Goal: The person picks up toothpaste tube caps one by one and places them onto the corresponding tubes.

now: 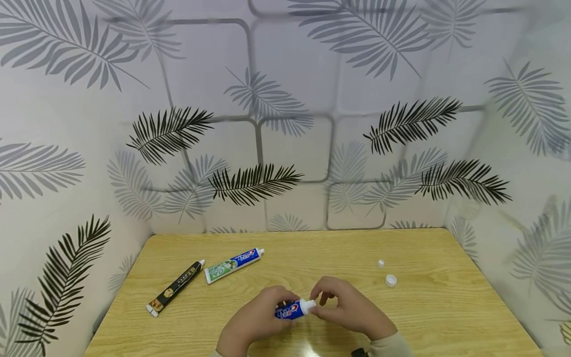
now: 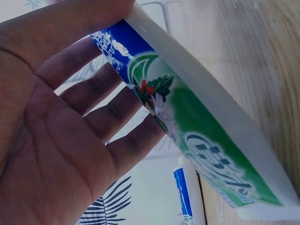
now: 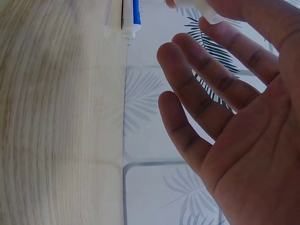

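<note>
Where the table [image 1: 446, 302] runs toward its left side, the black tube [image 1: 176, 288] lies flat, its long axis slanting away from the person and rightward, the pale nozzle at the far end. Just beside it, the loose tube [image 1: 234, 266] lies at a shallower slant, nozzle to the right and a little away. Nearer the person, the left hand [image 1: 265, 317] grips the held tube [image 1: 290, 310] with the thumb across one face and the fingers behind; the left wrist view shows gaps between those fingers and the palm clear of the tube. The held tube's long axis runs nearly crosswise between the hands, nozzle end pointing right and slightly up in the head view, while its green, flat-ended half (hidden there by the left hand) shows in the left wrist view. At that nozzle end, the right hand [image 1: 345, 307] pinches the white tip [image 1: 311, 305] between thumb and forefinger, its other three fingers gently bent and spread; whether the tip is a cap or bare nozzle, I cannot tell. Farther right, the small cap [image 1: 381, 263] and large cap [image 1: 391, 280] lie near each other.
</note>
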Motion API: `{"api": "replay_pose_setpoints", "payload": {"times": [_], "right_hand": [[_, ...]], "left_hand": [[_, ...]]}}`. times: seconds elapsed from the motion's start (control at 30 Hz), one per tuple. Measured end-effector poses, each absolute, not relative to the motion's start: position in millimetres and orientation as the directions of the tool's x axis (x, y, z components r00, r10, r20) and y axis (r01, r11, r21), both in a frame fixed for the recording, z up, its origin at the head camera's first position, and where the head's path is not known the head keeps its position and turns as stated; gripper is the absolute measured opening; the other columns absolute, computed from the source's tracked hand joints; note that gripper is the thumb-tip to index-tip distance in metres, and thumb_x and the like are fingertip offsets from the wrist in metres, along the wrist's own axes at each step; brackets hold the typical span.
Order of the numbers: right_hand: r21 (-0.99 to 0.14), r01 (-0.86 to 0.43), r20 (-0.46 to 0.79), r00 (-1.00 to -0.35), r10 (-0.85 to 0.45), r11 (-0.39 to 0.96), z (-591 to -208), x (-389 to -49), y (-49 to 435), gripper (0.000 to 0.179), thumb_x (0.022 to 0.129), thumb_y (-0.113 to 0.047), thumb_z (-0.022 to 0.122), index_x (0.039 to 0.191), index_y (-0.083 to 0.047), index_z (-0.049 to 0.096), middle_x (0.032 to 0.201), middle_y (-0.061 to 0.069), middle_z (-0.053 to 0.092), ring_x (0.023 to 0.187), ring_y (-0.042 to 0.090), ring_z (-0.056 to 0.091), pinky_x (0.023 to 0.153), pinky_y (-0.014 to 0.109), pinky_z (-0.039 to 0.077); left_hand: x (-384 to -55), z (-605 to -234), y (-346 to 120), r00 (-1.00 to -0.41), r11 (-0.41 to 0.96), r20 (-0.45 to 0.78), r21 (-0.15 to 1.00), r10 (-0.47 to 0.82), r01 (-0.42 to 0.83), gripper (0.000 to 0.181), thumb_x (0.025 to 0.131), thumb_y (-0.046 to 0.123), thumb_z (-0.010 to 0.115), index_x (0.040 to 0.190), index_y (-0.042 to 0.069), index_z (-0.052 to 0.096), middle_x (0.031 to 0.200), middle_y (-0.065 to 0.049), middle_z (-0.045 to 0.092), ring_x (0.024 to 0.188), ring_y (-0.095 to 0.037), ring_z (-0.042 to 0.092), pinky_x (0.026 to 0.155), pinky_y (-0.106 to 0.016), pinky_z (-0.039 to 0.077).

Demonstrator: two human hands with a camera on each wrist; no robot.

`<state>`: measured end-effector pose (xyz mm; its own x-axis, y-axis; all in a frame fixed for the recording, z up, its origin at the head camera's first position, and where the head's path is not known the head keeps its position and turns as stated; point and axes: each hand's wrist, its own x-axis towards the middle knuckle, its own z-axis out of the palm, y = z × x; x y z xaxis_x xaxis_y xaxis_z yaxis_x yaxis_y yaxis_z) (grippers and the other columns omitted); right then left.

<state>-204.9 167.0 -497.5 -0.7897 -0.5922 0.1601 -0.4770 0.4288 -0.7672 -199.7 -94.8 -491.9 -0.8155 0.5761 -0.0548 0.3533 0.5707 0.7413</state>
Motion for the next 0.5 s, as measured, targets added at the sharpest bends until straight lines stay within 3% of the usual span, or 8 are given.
{"api": "replay_pose_setpoints", "payload": {"times": [0.3,0.5], "right_hand": [[-0.792,-0.429,0.108,-0.798,-0.592,0.435,-496.4,-206.0,166.3,0.012,0.100,-0.037,0.075,0.106,-0.026,0.072,0.110,-0.007,0.071,0.096,0.010,0.067,0.087,0.039,0.059],[-0.782,-0.417,0.080,-0.805,-0.588,0.464,-498.2,-208.4,166.6,0.012,0.100,-0.037,0.075,0.104,-0.027,0.072,0.108,-0.009,0.071,0.094,0.008,0.066,0.083,0.035,0.058]], "left_hand": [[-200.4,-490.8,-95.0,-0.807,0.554,-0.033,0.743,0.590,0.375,0.036,0.088,0.013,0.087,0.123,0.012,0.078,0.105,0.007,0.072,0.093,0.000,0.062,0.085,-0.025,0.056],[-200.3,-489.0,-95.7,-0.806,0.560,-0.032,0.735,0.591,0.382,0.035,0.088,0.013,0.088,0.122,0.012,0.079,0.103,0.008,0.071,0.093,0.000,0.062,0.085,-0.025,0.056]]}}
